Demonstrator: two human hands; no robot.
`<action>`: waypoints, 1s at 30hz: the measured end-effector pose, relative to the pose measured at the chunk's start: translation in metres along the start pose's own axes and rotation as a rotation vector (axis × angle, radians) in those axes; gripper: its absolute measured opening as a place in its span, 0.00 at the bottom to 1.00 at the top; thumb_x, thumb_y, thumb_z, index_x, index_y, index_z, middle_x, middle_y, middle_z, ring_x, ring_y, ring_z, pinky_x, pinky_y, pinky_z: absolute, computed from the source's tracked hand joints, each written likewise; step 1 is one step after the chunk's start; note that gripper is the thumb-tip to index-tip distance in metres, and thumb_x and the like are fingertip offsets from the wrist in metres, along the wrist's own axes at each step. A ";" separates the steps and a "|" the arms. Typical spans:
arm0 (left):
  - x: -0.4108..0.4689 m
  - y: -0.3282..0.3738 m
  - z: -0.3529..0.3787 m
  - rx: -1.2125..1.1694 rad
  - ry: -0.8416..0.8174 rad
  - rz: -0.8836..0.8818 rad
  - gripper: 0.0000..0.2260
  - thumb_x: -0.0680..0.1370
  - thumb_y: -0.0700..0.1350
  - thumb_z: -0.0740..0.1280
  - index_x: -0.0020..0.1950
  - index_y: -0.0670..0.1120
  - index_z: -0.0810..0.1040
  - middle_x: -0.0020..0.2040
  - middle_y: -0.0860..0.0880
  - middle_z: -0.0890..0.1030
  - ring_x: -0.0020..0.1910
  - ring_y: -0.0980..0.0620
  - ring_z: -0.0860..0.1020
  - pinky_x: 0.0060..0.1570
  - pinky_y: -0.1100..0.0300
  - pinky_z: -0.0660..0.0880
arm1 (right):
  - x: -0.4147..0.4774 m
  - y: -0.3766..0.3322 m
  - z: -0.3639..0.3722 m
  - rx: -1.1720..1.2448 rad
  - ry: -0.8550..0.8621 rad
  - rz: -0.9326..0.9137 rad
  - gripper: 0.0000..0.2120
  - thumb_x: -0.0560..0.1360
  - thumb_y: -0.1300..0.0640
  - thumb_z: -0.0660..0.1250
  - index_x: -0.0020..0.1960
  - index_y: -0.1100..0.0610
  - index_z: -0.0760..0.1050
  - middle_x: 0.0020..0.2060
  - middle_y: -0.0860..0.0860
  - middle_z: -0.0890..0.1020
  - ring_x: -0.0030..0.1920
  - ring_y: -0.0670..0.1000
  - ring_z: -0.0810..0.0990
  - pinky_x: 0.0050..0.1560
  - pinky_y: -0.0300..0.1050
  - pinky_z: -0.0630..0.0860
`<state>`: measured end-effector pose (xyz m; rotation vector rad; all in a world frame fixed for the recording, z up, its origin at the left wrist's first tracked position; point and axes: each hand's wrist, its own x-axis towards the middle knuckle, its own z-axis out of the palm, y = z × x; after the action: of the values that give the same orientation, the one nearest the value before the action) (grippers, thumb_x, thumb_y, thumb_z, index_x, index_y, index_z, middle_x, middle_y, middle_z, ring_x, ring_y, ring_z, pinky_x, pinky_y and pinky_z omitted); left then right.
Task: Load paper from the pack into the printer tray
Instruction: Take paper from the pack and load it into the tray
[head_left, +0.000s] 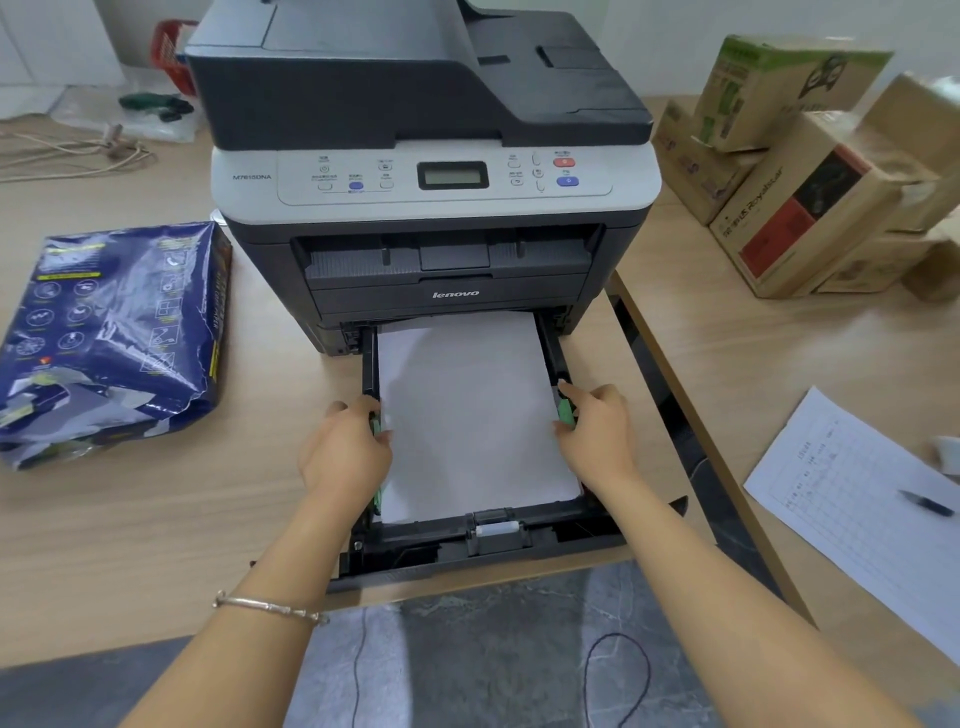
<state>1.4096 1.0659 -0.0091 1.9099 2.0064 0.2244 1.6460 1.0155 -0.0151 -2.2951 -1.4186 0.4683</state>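
A grey and black printer (426, 171) stands on a wooden desk, its black paper tray (467, 545) pulled out toward me. A stack of white paper (467, 415) lies flat in the tray. My left hand (345, 452) pinches the green side guide (375, 423) on the tray's left edge. My right hand (597, 431) pinches the green side guide (565, 410) on the right edge. Both guides touch the paper's sides. The torn blue paper pack (114, 338) lies on the desk to the left of the printer.
Several cardboard boxes (800, 171) are stacked at the back right. A printed sheet (852, 519) with a pen (930, 503) lies on the right desk. Cords (72, 153) and a plastic bag lie at the back left. A gap with grey floor (467, 665) is below the tray.
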 end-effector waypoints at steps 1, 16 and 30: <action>-0.001 0.001 -0.001 -0.006 0.004 0.002 0.16 0.76 0.46 0.63 0.64 0.48 0.71 0.55 0.43 0.76 0.39 0.43 0.73 0.36 0.56 0.69 | 0.000 0.001 -0.001 0.003 0.004 0.010 0.26 0.75 0.63 0.67 0.72 0.57 0.67 0.59 0.60 0.72 0.59 0.59 0.71 0.53 0.47 0.72; -0.016 -0.005 -0.005 -0.001 0.041 0.001 0.09 0.76 0.47 0.65 0.48 0.46 0.82 0.49 0.45 0.79 0.38 0.45 0.76 0.35 0.58 0.69 | -0.018 0.013 -0.016 0.109 0.031 0.081 0.11 0.73 0.61 0.68 0.54 0.60 0.81 0.49 0.57 0.84 0.49 0.55 0.81 0.48 0.47 0.79; -0.015 -0.001 -0.002 -0.229 0.068 -0.043 0.12 0.73 0.38 0.63 0.32 0.35 0.79 0.38 0.41 0.79 0.38 0.38 0.77 0.35 0.51 0.75 | -0.014 0.014 -0.014 0.384 -0.033 0.182 0.11 0.74 0.62 0.68 0.55 0.62 0.81 0.52 0.56 0.83 0.49 0.51 0.77 0.51 0.45 0.75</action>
<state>1.4079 1.0515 -0.0053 1.7363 1.9670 0.4913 1.6574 0.9955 -0.0092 -2.1128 -1.0294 0.7638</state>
